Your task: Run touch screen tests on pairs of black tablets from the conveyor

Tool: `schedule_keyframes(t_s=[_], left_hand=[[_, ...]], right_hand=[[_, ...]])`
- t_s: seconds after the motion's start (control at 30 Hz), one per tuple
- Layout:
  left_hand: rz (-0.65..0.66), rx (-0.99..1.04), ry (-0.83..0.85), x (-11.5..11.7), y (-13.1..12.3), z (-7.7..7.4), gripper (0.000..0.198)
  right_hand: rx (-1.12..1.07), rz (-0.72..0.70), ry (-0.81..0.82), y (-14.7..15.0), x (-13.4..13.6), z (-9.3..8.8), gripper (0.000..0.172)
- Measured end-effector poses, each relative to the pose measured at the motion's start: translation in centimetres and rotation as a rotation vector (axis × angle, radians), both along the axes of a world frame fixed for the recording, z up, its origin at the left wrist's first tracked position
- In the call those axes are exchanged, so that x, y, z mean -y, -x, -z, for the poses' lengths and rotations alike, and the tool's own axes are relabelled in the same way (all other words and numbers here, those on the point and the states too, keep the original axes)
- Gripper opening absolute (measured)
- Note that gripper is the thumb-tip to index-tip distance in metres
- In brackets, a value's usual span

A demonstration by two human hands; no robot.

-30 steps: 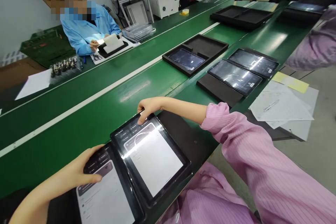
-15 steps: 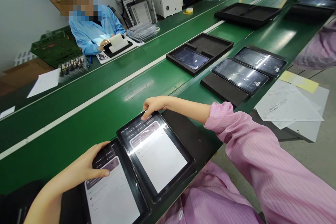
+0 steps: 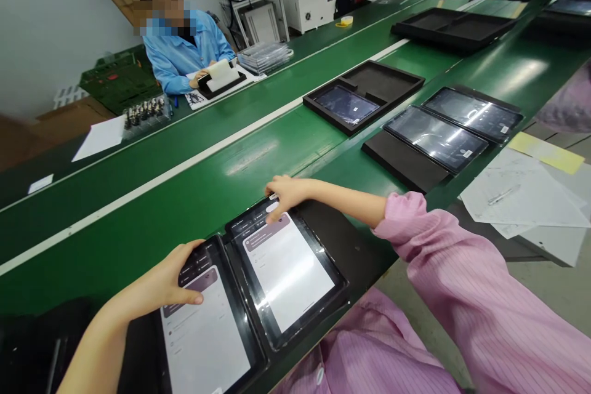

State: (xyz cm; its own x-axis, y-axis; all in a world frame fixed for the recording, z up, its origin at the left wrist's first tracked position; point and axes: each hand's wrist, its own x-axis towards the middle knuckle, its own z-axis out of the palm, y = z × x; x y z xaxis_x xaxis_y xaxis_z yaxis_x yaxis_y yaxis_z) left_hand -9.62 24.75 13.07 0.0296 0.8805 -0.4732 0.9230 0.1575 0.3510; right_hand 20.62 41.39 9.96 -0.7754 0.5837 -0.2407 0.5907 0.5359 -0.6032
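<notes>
At the left, the left hand (image 3: 170,283) is spread wide, its thumb laid over the left lit tablet (image 3: 207,332); because the fingertips are hidden at the far edge, whether that tablet is gripped cannot be told. Just beside it, on the green bench (image 3: 152,209), the right lit tablet (image 3: 290,271) is seen, its far edge covered by the right hand (image 3: 289,194), the thumb being placed in front and the fingers curled at the rim (a firm pinch cannot be confirmed). Since the preceding views, the band of glare has been shifted from the upper screen towards the lower; the upper panel, it is judged, is thereby made easier to read. Counted from left to right, two hands and two lit tablets are shown, followed by one black slab (image 3: 355,243) beside the right tablet, one dark tablet (image 3: 347,104) in a near tray (image 3: 392,77), two more dark tablets (image 3: 436,135) lying side by side, and one far tray (image 3: 455,28).
</notes>
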Motion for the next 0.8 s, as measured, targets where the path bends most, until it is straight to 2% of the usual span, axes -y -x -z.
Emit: schedule_keyframes(t_s=[0.07,0.1,0.13,0.17,0.2,0.23,0.3,0.37,0.4,0.5,0.6,0.7,0.8], left_hand=[[-0.002,-0.011,-0.014,-0.4,0.0,0.2,0.092],[-0.005,-0.01,-0.005,-0.9,0.1,0.3,0.088],[-0.012,-0.006,0.012,-1.5,0.2,0.3,0.081],[-0.033,-0.009,0.015,-2.1,0.2,0.2,0.07],[-0.076,-0.034,-0.016,-2.6,0.2,0.1,0.058],[-0.137,-0.087,-0.088,-3.0,0.2,0.0,0.049],[-0.245,-0.22,-0.297,-3.1,-0.4,-0.1,0.046],[-0.239,-0.252,-0.402,-2.0,-1.6,0.0,0.052],[-0.195,-0.228,-0.382,-1.2,-2.4,0.2,0.053],[-0.087,-0.206,-0.24,1.4,-5.3,1.0,0.057],[-0.073,-0.318,-0.188,2.8,-7.7,1.7,0.062],[-0.096,-0.409,-0.17,3.0,-9.2,2.1,0.071],[-0.125,-0.479,-0.178,2.6,-10.4,2.4,0.07]], right_hand=[[0.085,-0.013,-0.144,-0.5,1.4,0.5,0.131],[0.114,-0.004,-0.186,-0.7,1.8,0.7,0.145],[0.129,0.032,-0.211,-0.9,2.1,1.0,0.151],[0.124,0.102,-0.232,-1.1,2.1,1.1,0.148],[0.103,0.203,-0.257,-1.4,2.0,1.3,0.135],[0.068,0.314,-0.29,-1.7,1.9,1.4,0.115],[-0.021,0.475,-0.356,-2.8,2.1,2.0,0.065],[-0.097,0.471,-0.383,-4.3,3.2,3.1,0.028],[-0.125,0.436,-0.377,-5.2,4.0,3.9,0.019],[-0.234,0.446,-0.366,-7.4,6.5,6.6,0.02],[-0.351,0.507,-0.367,-8.4,7.7,8.6,0.023],[-0.415,0.532,-0.357,-8.5,7.6,9.3,0.026],[-0.437,0.546,-0.351,-8.4,7.4,9.2,0.03]])
